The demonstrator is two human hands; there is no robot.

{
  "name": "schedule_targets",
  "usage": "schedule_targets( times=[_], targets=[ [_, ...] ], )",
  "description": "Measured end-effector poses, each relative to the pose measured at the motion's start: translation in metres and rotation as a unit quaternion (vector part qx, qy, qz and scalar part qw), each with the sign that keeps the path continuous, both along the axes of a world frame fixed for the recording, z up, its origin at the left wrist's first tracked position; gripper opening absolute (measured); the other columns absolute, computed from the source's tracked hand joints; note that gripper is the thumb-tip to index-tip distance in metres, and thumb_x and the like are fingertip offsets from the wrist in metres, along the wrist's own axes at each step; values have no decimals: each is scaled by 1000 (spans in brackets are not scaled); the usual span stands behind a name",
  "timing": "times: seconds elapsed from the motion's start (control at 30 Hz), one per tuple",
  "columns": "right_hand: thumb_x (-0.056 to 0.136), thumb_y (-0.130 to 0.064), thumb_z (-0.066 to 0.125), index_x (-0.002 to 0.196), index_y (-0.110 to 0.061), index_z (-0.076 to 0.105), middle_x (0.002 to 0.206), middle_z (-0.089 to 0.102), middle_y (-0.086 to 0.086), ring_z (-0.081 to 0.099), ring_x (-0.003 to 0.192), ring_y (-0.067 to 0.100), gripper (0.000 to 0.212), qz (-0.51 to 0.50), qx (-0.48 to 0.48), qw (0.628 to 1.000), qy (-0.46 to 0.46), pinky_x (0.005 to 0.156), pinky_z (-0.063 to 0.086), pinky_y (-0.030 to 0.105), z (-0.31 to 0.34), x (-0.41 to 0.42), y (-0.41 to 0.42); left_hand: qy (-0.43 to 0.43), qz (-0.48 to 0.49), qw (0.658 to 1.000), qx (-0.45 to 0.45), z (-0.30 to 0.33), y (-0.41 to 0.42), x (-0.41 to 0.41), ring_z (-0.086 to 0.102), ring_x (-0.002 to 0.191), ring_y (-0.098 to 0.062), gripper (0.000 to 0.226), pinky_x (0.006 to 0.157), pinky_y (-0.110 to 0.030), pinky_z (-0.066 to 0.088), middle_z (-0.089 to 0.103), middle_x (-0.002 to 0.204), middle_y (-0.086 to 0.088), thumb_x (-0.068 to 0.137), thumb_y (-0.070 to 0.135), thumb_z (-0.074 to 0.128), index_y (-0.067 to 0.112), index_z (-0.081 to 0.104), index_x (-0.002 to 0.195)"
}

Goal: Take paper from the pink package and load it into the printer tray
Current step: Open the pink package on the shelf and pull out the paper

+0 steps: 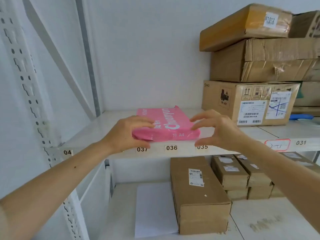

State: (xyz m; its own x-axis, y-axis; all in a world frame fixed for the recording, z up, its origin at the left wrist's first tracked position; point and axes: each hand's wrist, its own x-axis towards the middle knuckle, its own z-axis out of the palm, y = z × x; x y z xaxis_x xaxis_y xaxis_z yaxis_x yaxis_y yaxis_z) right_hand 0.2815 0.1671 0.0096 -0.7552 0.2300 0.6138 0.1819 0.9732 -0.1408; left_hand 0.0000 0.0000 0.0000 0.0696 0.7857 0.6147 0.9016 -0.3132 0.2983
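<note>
A pink package (170, 124) of A4 paper lies flat on the white upper shelf (121, 154), its near end close to the shelf's front edge above label 036. My left hand (127, 134) wraps the package's near left corner, fingers on top and thumb under the front edge. At the near right corner my right hand (217, 130) has its fingers spread, fingertips touching the top edge and thumb just below the corner. No printer or printer tray is in view.
Stacked cardboard boxes (251, 101) stand on the same shelf to the right of the package. On the lower shelf lie a long cardboard box (199, 193), smaller boxes (242, 177) and a white sheet (154, 208). A perforated metal upright (31, 94) frames the left side.
</note>
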Motion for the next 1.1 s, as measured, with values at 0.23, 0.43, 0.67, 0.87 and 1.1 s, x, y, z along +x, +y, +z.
schedule_targets(
  times=[0.23, 0.43, 0.67, 0.87, 1.1],
  targets=[
    [68, -24, 84, 93, -22, 78, 118, 59, -12, 54, 109, 8, 26, 21, 38, 998, -36, 87, 49, 33, -6, -14, 30, 11, 14, 1000, -16, -9, 21, -18, 56, 115, 2, 42, 96, -12, 42, 66, 118, 15, 63, 32, 87, 25, 77, 103],
    [78, -32, 75, 93, -22, 79, 113, 69, -2, 62, 101, 11, 19, 49, 105, 992, -44, 76, 58, 38, -10, -15, 46, 0, 15, 1000, -12, -14, 26, -17, 61, 111, 0, 32, 95, -19, 48, 67, 116, 14, 71, 31, 83, 19, 78, 101],
    [93, -31, 57, 92, -11, 76, 107, 72, 3, 68, 92, 16, 28, 69, 172, 983, -17, 73, 58, 37, -16, -15, 51, 36, 10, 999, 9, -19, 24, -15, 64, 105, -1, 20, 91, -17, 50, 70, 114, 2, 85, 27, 69, 12, 78, 95],
    [97, -30, 46, 91, -6, 68, 101, 72, 6, 70, 85, 22, 33, 60, 164, 985, 7, 70, 58, 40, -18, -15, 48, -24, 14, 999, 46, -18, 27, -12, 68, 101, 1, 12, 90, -14, 49, 75, 104, 1, 83, 19, 72, 8, 75, 86],
    [99, -30, 40, 98, -2, 64, 101, 70, 7, 70, 81, 24, 37, 59, 136, 989, 27, 63, 58, 40, -24, -16, 51, -99, 15, 995, 27, -24, 31, -17, 70, 99, -2, 7, 89, -21, 52, 75, 102, 3, 87, 14, 69, 7, 70, 85]
  ],
)
